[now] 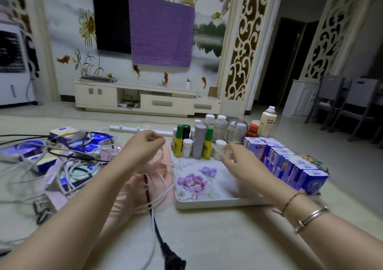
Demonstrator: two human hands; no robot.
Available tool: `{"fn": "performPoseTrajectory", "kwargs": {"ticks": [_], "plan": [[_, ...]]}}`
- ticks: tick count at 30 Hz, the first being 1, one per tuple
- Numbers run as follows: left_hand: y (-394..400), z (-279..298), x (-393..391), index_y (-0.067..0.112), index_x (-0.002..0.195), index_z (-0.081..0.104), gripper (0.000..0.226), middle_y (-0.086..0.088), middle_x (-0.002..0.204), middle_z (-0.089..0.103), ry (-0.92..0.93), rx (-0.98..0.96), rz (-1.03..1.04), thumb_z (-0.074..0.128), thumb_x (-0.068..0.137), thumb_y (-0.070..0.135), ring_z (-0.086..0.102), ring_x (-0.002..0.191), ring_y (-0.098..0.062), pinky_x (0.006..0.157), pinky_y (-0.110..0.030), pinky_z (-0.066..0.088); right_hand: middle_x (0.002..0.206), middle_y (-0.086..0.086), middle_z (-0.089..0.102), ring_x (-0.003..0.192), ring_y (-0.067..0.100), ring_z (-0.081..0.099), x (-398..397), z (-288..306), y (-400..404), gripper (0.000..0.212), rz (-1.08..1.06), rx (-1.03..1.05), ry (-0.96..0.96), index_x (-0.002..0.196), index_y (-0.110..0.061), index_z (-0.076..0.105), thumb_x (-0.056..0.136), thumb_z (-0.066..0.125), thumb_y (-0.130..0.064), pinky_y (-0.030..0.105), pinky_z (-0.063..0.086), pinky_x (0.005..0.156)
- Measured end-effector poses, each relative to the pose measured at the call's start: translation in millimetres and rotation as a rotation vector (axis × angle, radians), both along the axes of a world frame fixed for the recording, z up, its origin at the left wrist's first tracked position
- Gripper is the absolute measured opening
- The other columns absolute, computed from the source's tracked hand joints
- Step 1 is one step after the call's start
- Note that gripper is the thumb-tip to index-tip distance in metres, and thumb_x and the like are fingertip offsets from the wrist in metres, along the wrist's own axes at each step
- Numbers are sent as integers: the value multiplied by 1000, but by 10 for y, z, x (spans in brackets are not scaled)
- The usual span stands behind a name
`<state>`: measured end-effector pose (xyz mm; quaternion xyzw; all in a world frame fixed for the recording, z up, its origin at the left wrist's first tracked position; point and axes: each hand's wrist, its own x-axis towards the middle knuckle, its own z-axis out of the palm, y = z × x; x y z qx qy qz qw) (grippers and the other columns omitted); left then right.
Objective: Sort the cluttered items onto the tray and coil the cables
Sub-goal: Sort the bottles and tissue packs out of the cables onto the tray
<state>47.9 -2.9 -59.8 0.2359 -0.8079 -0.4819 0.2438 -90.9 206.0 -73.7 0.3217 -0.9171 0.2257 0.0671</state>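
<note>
Left hand (145,143) at frame centre pinches a thin white cable (163,195), its long axis running down to lower centre; right hand (238,160), fingers relaxed, hovers over the floral tray (207,202).

This is a home living room. At twelve o'clock a flat television (113,19), half covered by a purple cloth (161,31), hangs on a wall painted with flowers and goldfish, above a low cream cabinet (145,99). Carved scrollwork screens (244,42) frame a dark doorway at one o'clock. Grey chairs (344,102) stand at two o'clock, an air cooler (13,62) at ten.
</note>
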Motion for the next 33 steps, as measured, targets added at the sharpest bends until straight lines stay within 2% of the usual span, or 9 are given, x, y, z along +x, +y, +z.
{"fn": "performPoseTrajectory", "kwargs": {"ticks": [3, 5, 10, 16, 21, 25, 27, 29, 33], "plan": [[-174, 122, 274, 10, 102, 64, 16, -4, 99, 69, 38, 157, -8, 54, 95, 21, 63, 89, -18, 66, -26, 45, 94, 2, 63, 90, 20, 60, 332, 73, -447, 25, 127, -145, -177, 109, -18, 56, 97, 47, -38, 35, 48, 84], [-388, 107, 505, 10, 98, 64, 14, -7, 97, 69, 63, 173, 37, 51, 96, 15, 64, 83, -18, 69, -26, 46, 99, 1, 65, 93, 21, 61, 553, 119, -815, 21, 211, -165, -219, 105, -22, 57, 95, 50, -39, 39, 50, 86], [-1020, 125, 1017, 10, 83, 59, 24, -9, 84, 66, 290, 499, 210, 40, 97, 5, 63, 69, -16, 58, -20, 50, 103, -1, 66, 93, 18, 61, 1043, 299, -1782, 19, 363, -158, -137, 107, -19, 63, 93, 51, -24, 29, 48, 77], [-1463, 151, 1278, 6, 97, 61, 21, -4, 78, 64, 604, 677, 449, 41, 92, 0, 53, 59, -11, 45, -16, 45, 103, 10, 67, 92, 25, 60, 1195, 133, -2836, 22, 429, -107, -69, 101, -13, 64, 85, 50, -8, 27, 40, 69], [-1503, 53, 1249, 13, 85, 60, 19, -3, 81, 66, 490, 557, 450, 44, 92, 6, 52, 56, -8, 50, -16, 45, 101, 14, 62, 102, 31, 58, 1146, -30, -3093, 21, 317, 152, -90, 99, -9, 60, 89, 56, -27, 30, 39, 73], [-1498, 52, 1122, 11, 91, 59, 14, 2, 71, 66, 335, 377, 391, 45, 91, 9, 58, 51, -8, 49, -19, 45, 63, 1, 46, 58, 16, 43, 1139, -20, -3073, 36, 276, 136, -245, 63, -20, 42, 87, 62, -36, 22, 33, 50], [-1508, 39, 1095, 14, 84, 58, 13, 1, 73, 69, 253, 280, 405, 46, 86, 11, 66, 66, -19, 60, -26, 48, 60, -4, 44, 52, 9, 38, 1205, 24, -3010, 37, 232, 111, -340, 65, -20, 42, 84, 66, -41, 15, 29, 37], [-1485, -4, 1109, 17, 77, 56, 11, -5, 89, 71, 158, 184, 424, 48, 83, 14, 67, 88, -28, 73, -33, 50, 62, -4, 46, 52, 9, 40, 1282, 41, -2964, 37, 185, 119, -371, 68, -18, 45, 82, 69, -43, 17, 30, 39], [-1342, -51, 1149, 15, 107, 60, 22, -7, 118, 63, -57, -6, 435, 50, 87, 18, 57, 108, -30, 84, -34, 45, 54, 2, 47, 53, 16, 41, 1373, 82, -2876, 24, 150, -37, -267, 65, -12, 53, 79, 70, -22, 26, 28, 47]]}}
